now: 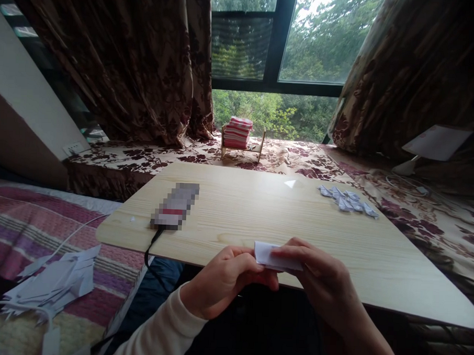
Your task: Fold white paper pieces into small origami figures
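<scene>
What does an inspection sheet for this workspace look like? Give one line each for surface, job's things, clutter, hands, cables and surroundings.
Surface: light wooden tabletop, mostly bare.
Job's things: folded white paper, held over the near edge.
Clutter: pile of small folded pieces at far right; one white scrap; blurred device at left; paper offcuts on the striped bedding.
Hands: left hand and right hand both pinch the paper.
Cables: black cable runs from the device over the table edge; white cable crosses the bedding.
Surroundings: window, brown floral curtains, small wooden rack with striped cloth on the sill.
</scene>
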A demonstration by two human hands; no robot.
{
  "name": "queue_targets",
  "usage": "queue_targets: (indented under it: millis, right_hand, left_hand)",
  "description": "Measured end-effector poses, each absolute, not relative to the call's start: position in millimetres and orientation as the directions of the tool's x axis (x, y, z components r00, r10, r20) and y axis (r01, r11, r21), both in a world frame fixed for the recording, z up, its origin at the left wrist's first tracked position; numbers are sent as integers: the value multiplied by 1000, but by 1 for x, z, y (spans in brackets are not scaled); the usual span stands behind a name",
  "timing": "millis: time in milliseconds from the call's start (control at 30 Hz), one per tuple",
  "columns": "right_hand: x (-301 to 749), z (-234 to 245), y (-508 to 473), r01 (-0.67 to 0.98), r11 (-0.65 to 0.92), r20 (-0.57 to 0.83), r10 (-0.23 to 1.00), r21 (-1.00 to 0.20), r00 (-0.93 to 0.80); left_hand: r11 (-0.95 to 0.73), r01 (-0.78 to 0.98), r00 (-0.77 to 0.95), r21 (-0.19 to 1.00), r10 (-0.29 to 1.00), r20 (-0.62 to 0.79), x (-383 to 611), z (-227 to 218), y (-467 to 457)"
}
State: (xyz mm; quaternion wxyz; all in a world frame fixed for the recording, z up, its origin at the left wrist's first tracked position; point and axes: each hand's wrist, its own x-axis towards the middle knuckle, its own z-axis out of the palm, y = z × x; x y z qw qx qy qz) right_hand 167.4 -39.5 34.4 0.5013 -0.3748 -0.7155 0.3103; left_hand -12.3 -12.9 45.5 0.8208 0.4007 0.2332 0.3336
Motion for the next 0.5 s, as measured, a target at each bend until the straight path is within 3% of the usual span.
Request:
queue_targets:
  millis: [500]
  right_hand:
    - [168, 41, -35, 259, 630, 580, 776, -733, -248]
  left_hand:
    - [409, -318, 677, 855, 730, -97, -15, 57, -12]
